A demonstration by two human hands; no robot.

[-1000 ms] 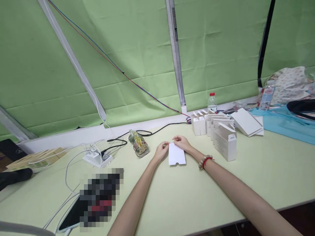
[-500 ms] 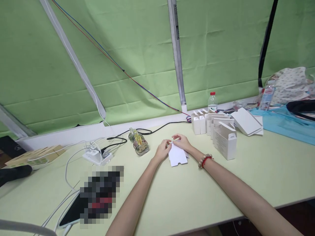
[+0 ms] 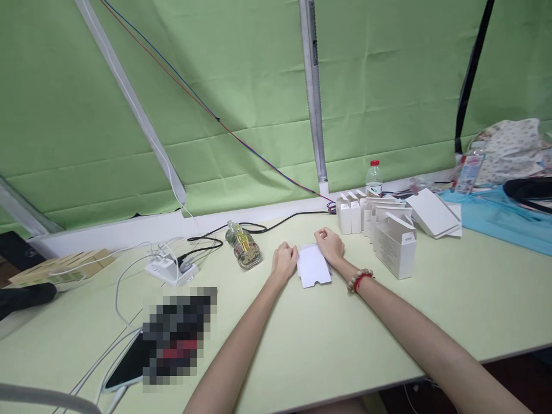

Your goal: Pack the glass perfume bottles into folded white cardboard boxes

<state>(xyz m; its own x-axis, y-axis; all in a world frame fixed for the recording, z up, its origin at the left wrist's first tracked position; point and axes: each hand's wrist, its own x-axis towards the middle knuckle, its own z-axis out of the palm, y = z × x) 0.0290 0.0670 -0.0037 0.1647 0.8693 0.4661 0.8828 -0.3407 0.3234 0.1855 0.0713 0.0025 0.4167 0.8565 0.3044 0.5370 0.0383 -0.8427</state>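
The left hand [image 3: 284,261] and right hand [image 3: 330,246] flank a flat white carton [image 3: 314,267] on the desk [image 3: 345,333], fingers curled in on both, each close to one side edge; whether either one pinches it, I cannot tell. To the right, white boxes [image 3: 350,217] stand grouped with top flaps raised. The nearest box [image 3: 394,253] is open on top, its inside hidden. Behind them is a red-capped bottle [image 3: 374,179].

Makeshift indoor work area, exact kind unclear. A pale table [image 3: 470,299] bears open white cartons [image 3: 392,251] and a cable-laden power strip [image 3: 163,271]; creased green sheeting [image 3: 250,69] hangs behind, between grey posts [image 3: 316,115].
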